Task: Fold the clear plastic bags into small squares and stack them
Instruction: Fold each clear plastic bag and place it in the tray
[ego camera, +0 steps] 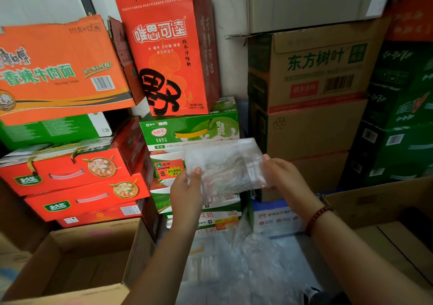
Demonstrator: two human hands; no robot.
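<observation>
A clear plastic bag (225,164), folded into a roughly square, layered shape, is held up in the air in front of the stacked boxes. My left hand (186,193) pinches its left edge with the thumb on the front. My right hand (280,172) grips its right edge; a red bead bracelet sits on that wrist. Below the hands, more crumpled clear plastic bags (248,253) lie loosely on a pale blue surface.
An open cardboard box (77,265) stands at lower left and another cardboard box (384,213) at lower right. Stacked red cartons (77,180), green milk cartons (187,129), a red gift bag (168,46) and brown boxes (311,75) wall in the back.
</observation>
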